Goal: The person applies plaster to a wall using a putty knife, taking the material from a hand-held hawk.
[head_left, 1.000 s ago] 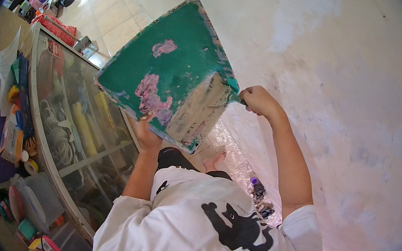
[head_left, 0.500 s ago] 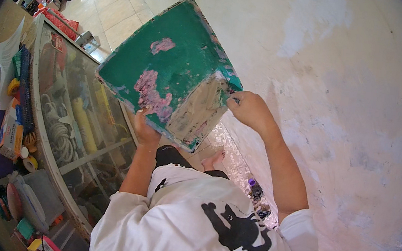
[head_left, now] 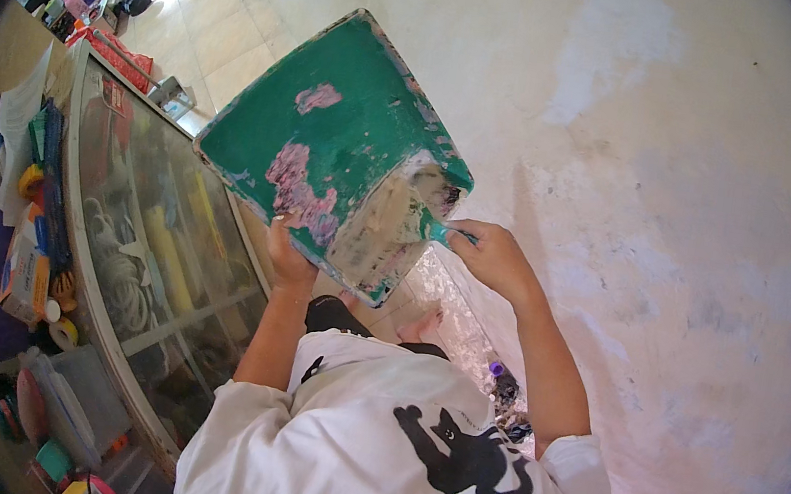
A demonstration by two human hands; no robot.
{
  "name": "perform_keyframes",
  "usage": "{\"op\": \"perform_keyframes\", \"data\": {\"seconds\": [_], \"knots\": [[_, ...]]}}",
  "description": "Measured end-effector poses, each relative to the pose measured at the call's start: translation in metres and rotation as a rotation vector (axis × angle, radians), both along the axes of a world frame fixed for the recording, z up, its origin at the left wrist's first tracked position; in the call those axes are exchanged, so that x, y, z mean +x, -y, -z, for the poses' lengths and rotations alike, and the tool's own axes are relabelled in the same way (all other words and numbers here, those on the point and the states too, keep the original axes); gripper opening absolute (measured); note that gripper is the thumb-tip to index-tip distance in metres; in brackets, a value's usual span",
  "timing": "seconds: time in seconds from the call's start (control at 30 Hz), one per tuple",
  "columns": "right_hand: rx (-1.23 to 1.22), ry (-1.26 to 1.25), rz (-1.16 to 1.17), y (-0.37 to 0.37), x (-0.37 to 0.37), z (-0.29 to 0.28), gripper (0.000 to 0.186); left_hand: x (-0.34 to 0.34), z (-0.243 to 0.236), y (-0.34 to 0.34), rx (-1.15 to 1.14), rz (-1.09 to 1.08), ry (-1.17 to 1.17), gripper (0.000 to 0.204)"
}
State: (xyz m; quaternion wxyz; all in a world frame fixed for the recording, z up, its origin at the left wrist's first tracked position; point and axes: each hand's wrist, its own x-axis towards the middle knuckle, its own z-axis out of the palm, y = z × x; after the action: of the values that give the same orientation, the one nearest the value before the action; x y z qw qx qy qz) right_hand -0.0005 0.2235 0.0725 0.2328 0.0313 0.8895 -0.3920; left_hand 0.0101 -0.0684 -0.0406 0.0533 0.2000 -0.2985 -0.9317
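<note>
A green square board (head_left: 264, 112) with worn edges is held up in front of me, tilted. My left hand (head_left: 291, 256) grips its lower left edge, most of the fingers hidden beneath it. Pink crusted patches (head_left: 293, 180) mark the board's surface, and a broad layer of beige putty (head_left: 369, 222) covers its lower right part. My right hand (head_left: 494, 261) is closed round the teal handle of a putty knife (head_left: 437, 230). The knife's blade lies over the putty near the board's right edge; its exact outline is hard to make out.
On my right rises a pale wall (head_left: 634, 237) with whitish patches. A glass-fronted cabinet (head_left: 153, 247) stands close on my left, with boxes, tape and tools crowded along it. Tiled floor (head_left: 225, 29) stretches ahead. Debris (head_left: 506, 394) lies along the wall's foot.
My right hand has drawn lower along the board's right edge and turned, so the putty knife's teal handle now shows. The board has shifted slightly down.
</note>
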Motion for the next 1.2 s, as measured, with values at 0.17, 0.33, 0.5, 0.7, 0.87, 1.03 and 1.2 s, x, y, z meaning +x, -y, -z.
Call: {"op": "perform_keyframes", "data": {"seconds": [0.17, 0.33, 0.5, 0.7, 0.87, 1.03, 1.2], "knots": [[-0.153, 0.077, 0.163, -0.023, 0.029, 0.011, 0.033, -0.005, -0.021, -0.003, 0.043, 0.042, -0.026, 0.046], [-0.323, 0.043, 0.331, -0.027, 0.052, 0.011, 0.032, -0.011, -0.013, 0.002, -0.019, -0.003, -0.019, 0.049], [-0.461, 0.039, 0.353, -0.033, 0.065, 0.045, 0.035, -0.016, -0.016, 0.012, 0.098, 0.188, -0.137, 0.062], [-0.903, 0.102, 0.516, -0.017, 0.089, 0.046, 0.031, -0.017, -0.037, 0.008, 0.067, 0.181, -0.030, 0.071], [-0.882, 0.051, 0.602, -0.009, 0.115, 0.015, 0.030, -0.022, -0.031, 0.012, 0.030, 0.185, -0.024, 0.068], [-0.745, -0.121, 0.685, -0.024, 0.157, 0.012, 0.028, -0.020, -0.033, 0.008, 0.010, 0.215, -0.103, 0.066], [-0.347, -0.389, 0.764, -0.043, 0.199, 0.002, 0.024, -0.020, -0.031, 0.012, 0.013, 0.199, -0.033, 0.065]]}}
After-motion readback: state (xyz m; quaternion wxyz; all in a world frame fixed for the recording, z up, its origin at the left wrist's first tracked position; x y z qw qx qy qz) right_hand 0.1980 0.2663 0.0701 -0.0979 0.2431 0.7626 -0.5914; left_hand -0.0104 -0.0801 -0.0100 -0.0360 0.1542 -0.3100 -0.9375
